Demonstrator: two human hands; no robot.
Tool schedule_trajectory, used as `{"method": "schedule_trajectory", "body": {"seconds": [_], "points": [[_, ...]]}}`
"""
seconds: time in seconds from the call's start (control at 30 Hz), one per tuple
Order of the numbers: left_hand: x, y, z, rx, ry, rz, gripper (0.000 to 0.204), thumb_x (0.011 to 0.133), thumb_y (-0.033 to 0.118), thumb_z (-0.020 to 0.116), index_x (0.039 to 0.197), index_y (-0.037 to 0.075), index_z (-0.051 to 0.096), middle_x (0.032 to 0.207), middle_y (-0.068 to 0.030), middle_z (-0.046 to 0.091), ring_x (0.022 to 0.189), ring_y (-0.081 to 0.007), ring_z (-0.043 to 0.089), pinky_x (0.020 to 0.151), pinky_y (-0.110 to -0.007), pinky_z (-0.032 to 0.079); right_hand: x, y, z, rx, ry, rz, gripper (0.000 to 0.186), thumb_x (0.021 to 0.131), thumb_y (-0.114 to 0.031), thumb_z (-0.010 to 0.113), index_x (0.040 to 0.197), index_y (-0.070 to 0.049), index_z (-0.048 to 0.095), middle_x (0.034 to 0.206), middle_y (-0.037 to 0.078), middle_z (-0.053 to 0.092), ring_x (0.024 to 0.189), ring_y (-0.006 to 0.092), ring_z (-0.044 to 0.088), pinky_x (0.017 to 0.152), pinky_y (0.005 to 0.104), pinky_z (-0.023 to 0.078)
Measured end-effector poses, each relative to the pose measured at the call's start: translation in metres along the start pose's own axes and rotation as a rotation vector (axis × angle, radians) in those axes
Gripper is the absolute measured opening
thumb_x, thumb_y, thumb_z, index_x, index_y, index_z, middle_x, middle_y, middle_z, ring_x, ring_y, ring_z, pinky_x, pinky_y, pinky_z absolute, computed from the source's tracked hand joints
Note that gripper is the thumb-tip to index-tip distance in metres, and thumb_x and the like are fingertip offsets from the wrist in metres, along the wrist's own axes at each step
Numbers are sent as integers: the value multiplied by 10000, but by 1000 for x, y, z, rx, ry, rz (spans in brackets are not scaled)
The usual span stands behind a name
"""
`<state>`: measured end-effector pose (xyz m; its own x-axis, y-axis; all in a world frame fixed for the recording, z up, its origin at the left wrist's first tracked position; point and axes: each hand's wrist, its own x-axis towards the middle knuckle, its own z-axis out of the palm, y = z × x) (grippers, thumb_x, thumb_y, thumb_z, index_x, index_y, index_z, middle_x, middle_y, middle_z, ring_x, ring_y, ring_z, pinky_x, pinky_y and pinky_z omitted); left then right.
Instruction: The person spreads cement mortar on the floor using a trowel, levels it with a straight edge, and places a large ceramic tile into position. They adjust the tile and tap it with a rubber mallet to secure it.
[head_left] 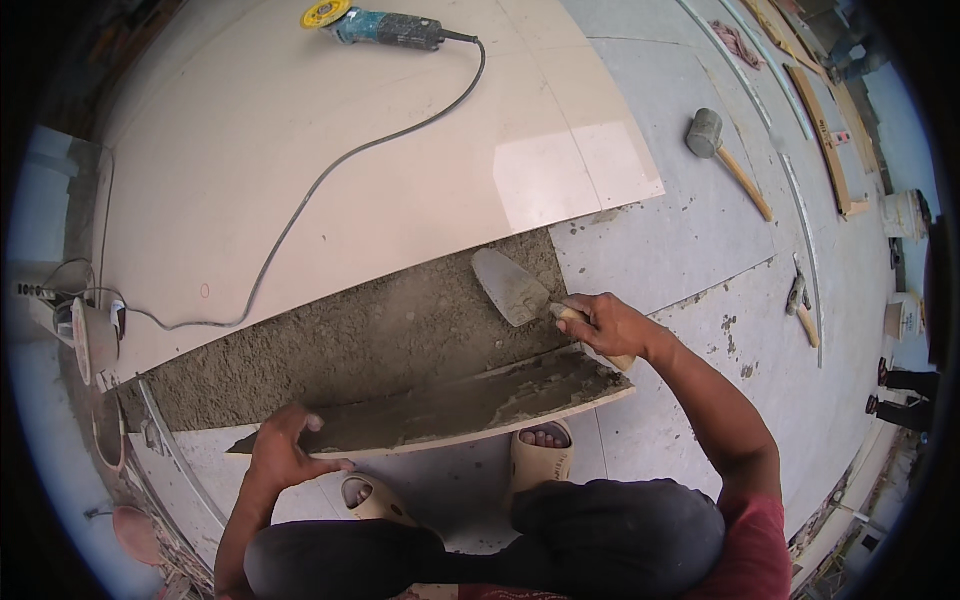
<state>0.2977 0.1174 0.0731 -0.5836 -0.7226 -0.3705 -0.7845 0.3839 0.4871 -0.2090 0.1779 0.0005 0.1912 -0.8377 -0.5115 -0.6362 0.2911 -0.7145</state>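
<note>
My right hand [607, 325] is wrapped round the wooden handle of a trowel [512, 285], whose flat blade lies over the far right part of a mortar bed [380, 325]. A long narrow tile [460, 408] stands tilted in front of my feet, its upturned face coated with wet grey mortar. Its left end rests in my left hand [283, 447], thumb below the near edge and fingers over the coated side. Near my right wrist is the tile's right end; whether the hand touches it I cannot tell.
Large beige tiles [400, 180] border the mortar on the far side, with an angle grinder [385, 28] and its cord on them. On the grey tiles [660, 240] at right lie a rubber mallet [706, 133], a hammer [800, 300] and metal strips. Buckets [905, 214] stand far right.
</note>
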Motion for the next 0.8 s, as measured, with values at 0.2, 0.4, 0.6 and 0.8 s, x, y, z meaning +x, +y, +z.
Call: {"method": "schedule_trajectory", "body": {"seconds": [0.2,0.4,0.6,0.8], "points": [[0,-5,2,4,46,47,701,487,515,958,843,27,600,788,-127,584,709,-336,610,669,-404,509,13,-6,-7,-554,40,-227,333,969,-263,577,1205,-30,588,910,191,688,809,404,671,731,477,534],[0,-4,4,-27,29,27,697,483,508,959,843,28,603,801,-124,586,719,-336,611,679,-404,511,9,-3,-24,-632,127,44,385,924,-238,618,1251,-40,569,933,202,685,855,421,665,774,485,540],[0,-5,2,2,50,43,708,458,501,968,840,29,605,799,-119,586,728,-330,611,676,-402,510,-74,66,-10,-320,373,270,260,816,-158,611,998,-5,504,880,253,652,821,454,638,736,512,506],[0,-2,4,6,47,26,697,451,478,975,842,33,608,791,-119,594,731,-321,622,677,-397,516,-174,139,68,-77,600,473,247,787,-118,570,973,36,524,870,278,610,790,456,610,721,492,490]]}}
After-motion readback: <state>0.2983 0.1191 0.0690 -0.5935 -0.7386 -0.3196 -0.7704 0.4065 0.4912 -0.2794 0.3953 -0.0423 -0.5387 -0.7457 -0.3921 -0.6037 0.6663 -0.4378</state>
